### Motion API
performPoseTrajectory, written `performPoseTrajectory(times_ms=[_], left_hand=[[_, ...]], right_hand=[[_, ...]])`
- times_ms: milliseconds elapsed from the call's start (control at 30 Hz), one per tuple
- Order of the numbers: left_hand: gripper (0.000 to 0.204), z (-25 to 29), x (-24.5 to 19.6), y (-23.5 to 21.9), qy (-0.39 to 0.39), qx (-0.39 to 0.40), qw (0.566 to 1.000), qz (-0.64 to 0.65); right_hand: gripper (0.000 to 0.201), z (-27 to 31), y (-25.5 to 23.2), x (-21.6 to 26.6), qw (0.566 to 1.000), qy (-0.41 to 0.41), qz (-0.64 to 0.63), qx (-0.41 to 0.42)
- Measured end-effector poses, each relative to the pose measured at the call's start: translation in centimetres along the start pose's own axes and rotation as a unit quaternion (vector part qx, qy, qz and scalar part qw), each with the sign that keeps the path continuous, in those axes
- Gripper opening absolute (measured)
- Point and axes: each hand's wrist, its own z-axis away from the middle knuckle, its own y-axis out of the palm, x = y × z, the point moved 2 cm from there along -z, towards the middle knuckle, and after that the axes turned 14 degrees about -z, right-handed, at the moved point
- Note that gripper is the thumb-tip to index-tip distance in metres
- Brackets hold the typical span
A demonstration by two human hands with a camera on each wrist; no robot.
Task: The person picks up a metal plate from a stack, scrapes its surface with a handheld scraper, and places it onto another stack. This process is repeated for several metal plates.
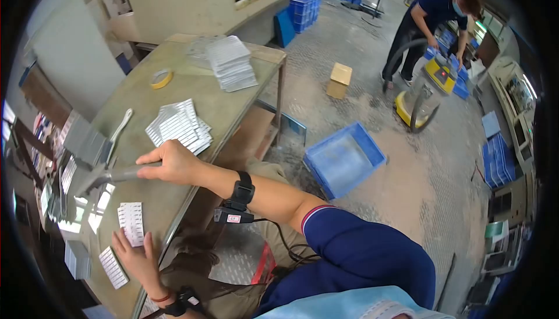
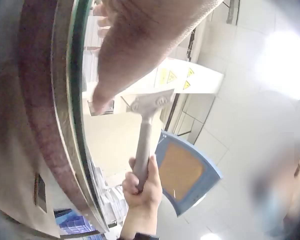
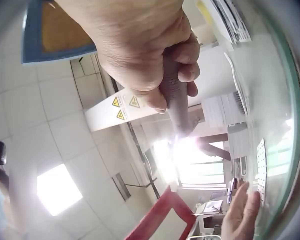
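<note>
My right hand (image 1: 174,165) grips the grey handle of a scraper (image 1: 127,173), held above the table. In the left wrist view the scraper (image 2: 145,131) shows its wide, flat head with screws. My left hand (image 1: 137,263) lies low at the table's near side, fingers spread and extended. Its fingertips are at the lower end of a small white plate (image 1: 131,217) with rows of marks. A second such plate (image 1: 113,268) lies just beside that hand. In the right wrist view the left hand (image 3: 240,215) appears beside the marked plate (image 3: 261,167).
On the table (image 1: 125,130) are a loose pile of slotted plates (image 1: 174,124), a taller stack (image 1: 230,63), yellow tape (image 1: 161,78) and a white-handled brush (image 1: 121,127). A blue crate (image 1: 346,159) stands on the floor. Another person (image 1: 431,22) bends near a yellow vacuum cleaner (image 1: 437,77).
</note>
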Motion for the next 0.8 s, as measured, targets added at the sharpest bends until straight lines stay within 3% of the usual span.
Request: performPoseTrajectory(times_ms=[100, 200, 300, 433, 467, 500, 533, 567, 600, 633, 667, 700, 733, 800], left_hand=[[0.071, -1.3, 2.4, 0.6, 0.006, 0.155, 0.988, -0.004], [0.067, -2.7, 3.1, 1.1, -0.025, 0.171, 0.985, 0.001], [0.066, -3.6, 4.2, 0.9, -0.029, 0.173, 0.984, -0.015], [0.071, -4.6, 3.8, 0.4, -0.020, 0.150, 0.988, 0.027], [0.073, -4.2, 4.3, -0.2, -0.031, 0.125, 0.991, 0.034], [0.072, -4.5, 2.7, -2.5, -0.047, 0.149, 0.988, 0.014], [0.070, -4.3, 3.1, -2.7, -0.043, 0.129, 0.991, 0.021], [0.067, -4.1, 2.9, -2.9, -0.047, 0.087, 0.995, -0.019], [0.065, -4.3, 1.3, -4.1, -0.030, 0.070, 0.996, 0.046], [0.060, -4.5, -0.1, -5.3, -0.028, 0.050, 0.997, 0.049], [0.058, -4.7, -0.8, -5.4, -0.027, 0.036, 0.997, 0.068], [0.058, -5.3, -2.4, -6.7, -0.027, 0.083, 0.987, 0.137], [0.057, -5.8, -3.1, -6.8, 0.014, 0.044, 0.994, 0.103], [0.056, -6.9, -5.3, -6.7, 0.034, 0.020, 0.996, 0.077]], right_hand=[[0.036, -0.4, -2.0, 0.0, 0.998, 0.014, -0.039, -0.039], [0.036, 0.0, -3.6, 1.2, 0.996, 0.032, -0.043, -0.065], [0.036, -0.1, -3.8, 0.4, 0.996, 0.028, -0.037, -0.072], [0.036, 0.0, -4.2, 0.0, 0.994, -0.051, -0.044, -0.085], [0.037, -0.2, -3.7, -0.1, 0.993, -0.068, -0.053, -0.078], [0.037, -0.5, -3.4, -1.6, 0.987, -0.107, -0.074, -0.090], [0.037, -0.1, -3.7, -0.3, 0.987, -0.031, -0.120, -0.098], [0.033, 0.1, -3.8, 0.2, 0.984, -0.069, -0.104, -0.130], [0.029, 0.3, -4.1, 0.3, 0.953, 0.007, -0.273, -0.133], [0.025, 0.1, -4.6, 0.2, 0.946, 0.014, -0.278, -0.165], [0.028, 0.1, -5.0, 0.8, 0.912, 0.021, -0.353, -0.210], [0.020, 0.1, -5.5, 0.7, 0.897, -0.019, -0.367, -0.245], [0.015, -0.3, -6.1, 0.6, 0.870, -0.032, -0.393, -0.297], [0.023, -0.3, -7.0, 1.6, 0.882, -0.058, -0.369, -0.287]])
